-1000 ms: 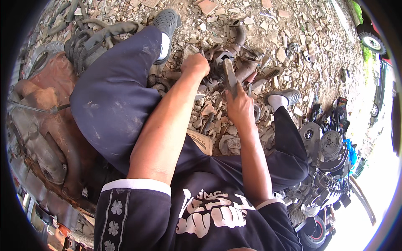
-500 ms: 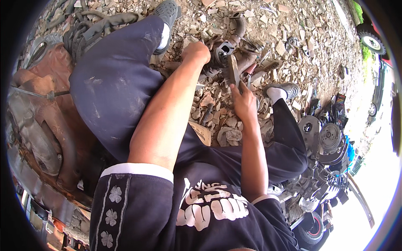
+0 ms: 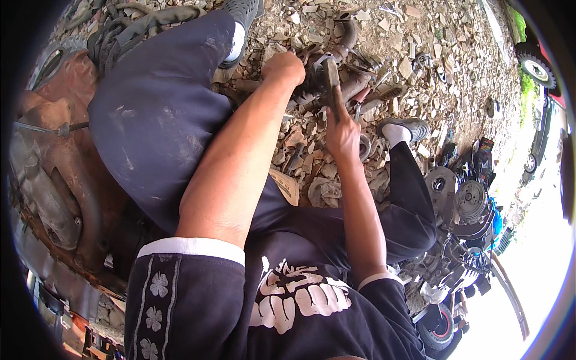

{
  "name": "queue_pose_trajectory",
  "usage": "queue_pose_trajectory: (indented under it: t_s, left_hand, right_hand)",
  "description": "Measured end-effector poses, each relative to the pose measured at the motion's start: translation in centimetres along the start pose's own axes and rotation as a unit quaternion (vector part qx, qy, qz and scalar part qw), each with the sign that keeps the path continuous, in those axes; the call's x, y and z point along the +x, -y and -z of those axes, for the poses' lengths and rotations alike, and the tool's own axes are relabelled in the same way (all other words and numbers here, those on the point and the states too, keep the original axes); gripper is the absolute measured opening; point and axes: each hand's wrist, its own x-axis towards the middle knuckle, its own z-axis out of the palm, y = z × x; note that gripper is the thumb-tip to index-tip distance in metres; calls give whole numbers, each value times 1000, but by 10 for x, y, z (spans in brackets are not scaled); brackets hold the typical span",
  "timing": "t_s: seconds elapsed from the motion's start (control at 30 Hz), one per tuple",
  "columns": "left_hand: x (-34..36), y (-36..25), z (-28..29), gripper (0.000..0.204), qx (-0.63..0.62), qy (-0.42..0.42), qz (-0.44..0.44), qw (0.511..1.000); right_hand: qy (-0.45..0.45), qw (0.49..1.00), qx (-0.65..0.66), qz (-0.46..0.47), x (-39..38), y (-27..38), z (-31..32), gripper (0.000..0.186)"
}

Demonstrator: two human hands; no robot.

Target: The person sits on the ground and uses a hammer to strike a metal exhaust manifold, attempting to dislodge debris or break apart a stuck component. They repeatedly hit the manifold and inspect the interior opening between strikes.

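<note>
Ground of loose stone and broken rubble point(image 3: 393, 51) lies beneath and around both hands. Nearest the body, a cardboard piece point(image 3: 285, 187) lies between the forearms. A metal ring point(image 3: 365, 146) sits just beside the right wrist, on its outer side. The right hand point(image 3: 344, 135) is clamped on a dark, flat-sided bar-like tool point(image 3: 334, 90). The left hand point(image 3: 283, 67) is apart from it, curled into a fist; its contents are hidden. Beyond the right hand and to the right of the left, a curved, flanged metal pipe point(image 3: 346, 45) lies among other worn parts. The tool's far end overlaps these parts in view; contact cannot be confirmed.

Assessment: loose stones likely offer poor support, so the workpiece should be bedded firmly. The tool should meet metal squarely, under a firm grip, with the left knuckles clear of its path.
</note>
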Motion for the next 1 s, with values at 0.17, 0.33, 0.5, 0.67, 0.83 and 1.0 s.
queue_pose_trajectory:
  t_s: [0.17, 0.33, 0.5, 0.67, 0.83, 1.0]
  left_hand:
    - [2, 2, -1, 32, -15, -3, -6, 1000]
    - [9, 4, -5, 35, -4, 3, -5, 1000]
    - [12, 2, -5, 36, 5, 7, -15, 1000]
    - [8, 5, -3, 35, 7, -1, -2, 1000]
    - [12, 5, -3, 36, 13, 11, -25, 1000]
    - [8, 2, -5, 32, 12, -4, -21, 1000]
  right_hand:
    - [17, 1000, -22, -2, 11, 21, 10, 54]
    - [51, 998, -16, -20, -17, 12, 37, 53]
    - [21, 999, 2, -26, -14, 15, 22, 53]
    - [44, 999, 7, -32, -27, 9, 38, 52]
    - [3, 999, 21, -33, -29, 21, 34, 52]
    - [38, 996, -44, -65, 11, 32, 13, 54]
